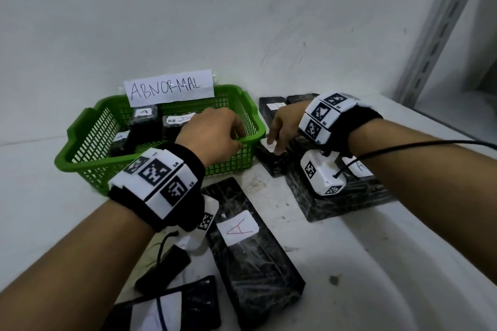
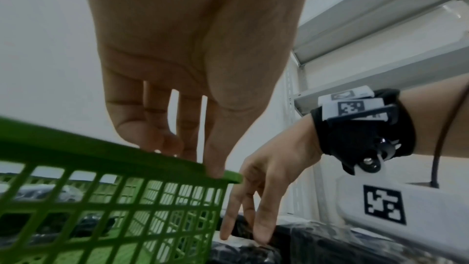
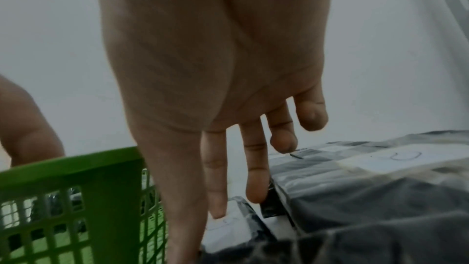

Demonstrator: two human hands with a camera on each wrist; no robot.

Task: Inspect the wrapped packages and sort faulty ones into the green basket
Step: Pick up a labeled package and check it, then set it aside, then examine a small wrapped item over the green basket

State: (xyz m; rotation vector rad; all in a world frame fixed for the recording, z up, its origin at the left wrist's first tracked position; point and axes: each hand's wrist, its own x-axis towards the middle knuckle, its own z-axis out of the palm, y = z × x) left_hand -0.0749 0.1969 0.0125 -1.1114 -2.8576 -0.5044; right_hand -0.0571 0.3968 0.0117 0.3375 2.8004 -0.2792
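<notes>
Left hand: the left hand sits over the near-right rim of the green basket; the left wrist view shows the thumb on the outer edge of the rim and the fingers curled over it from the inside, so the rim is pinched between them.
Right hand: the right hand reaches down just right of the basket; its fingers are straight and slightly spread, and the fingertips touch the white label on top of a small wrapped package. Nothing is held.
Small package: black, in clear wrap, flat on the white table, just beside the basket's right wall and touching a larger package on its right.
Basket: green plastic mesh, standing at the back left of the table against the wall, with a paper sign reading ABNORMAL on its far rim. Several black wrapped packages lie inside, some with white labels.
Other packages: a long black one with a label marked A lies in front of the basket; a bigger black one lies under the right wrist; two more lie behind the right hand.
Wrists: both wear black bands with white marker blocks.
</notes>
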